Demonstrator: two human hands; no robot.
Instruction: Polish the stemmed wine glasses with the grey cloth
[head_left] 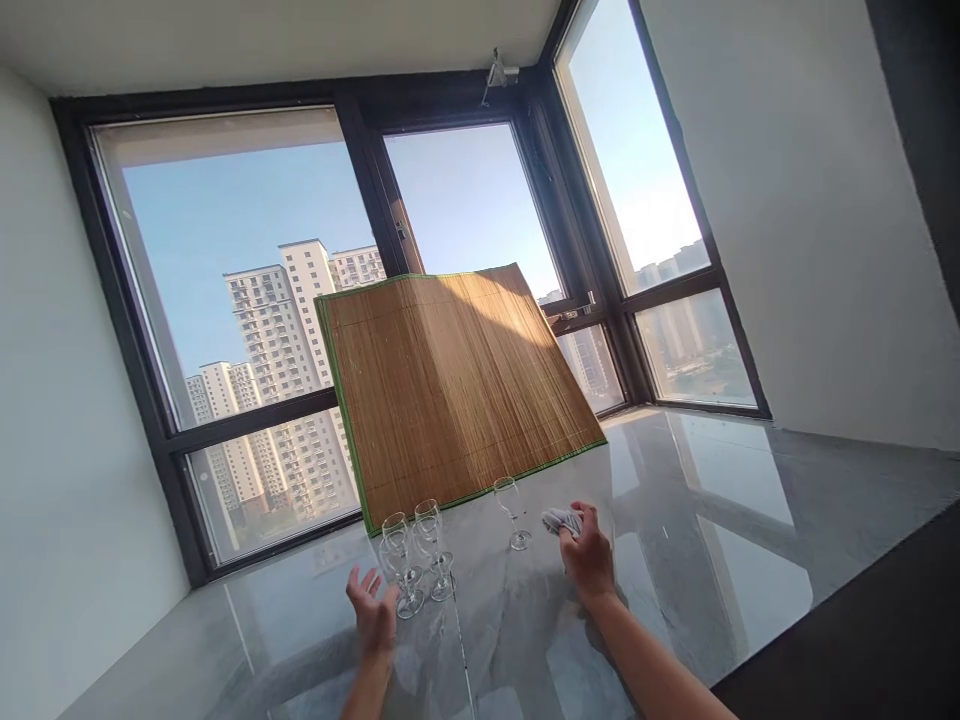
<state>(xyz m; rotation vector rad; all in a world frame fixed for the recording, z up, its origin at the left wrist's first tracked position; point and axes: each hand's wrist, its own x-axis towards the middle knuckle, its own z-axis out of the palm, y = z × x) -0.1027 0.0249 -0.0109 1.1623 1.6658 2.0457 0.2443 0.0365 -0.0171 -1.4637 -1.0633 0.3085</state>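
Observation:
My right hand point(589, 558) is closed around a crumpled white-and-grey cloth point(559, 521), held just above the counter. To the left of it, one clear stemmed glass point(519, 539) stands upright by itself. Farther left, several similar wine glasses point(410, 602) are grouped close together, overlapping in view. Beside that group's left side is my left hand point(373, 612), its fingers curved but apart, with nothing in them. Whether its thumb touches the nearest glass, I cannot tell.
A bamboo mat point(465, 390) with green edging leans against the window behind the glasses. The glossy grey marble-look counter point(697, 500) reflects the windows. A dark window frame point(255, 415) encloses the back and right, and white walls point(810, 220) stand on both sides.

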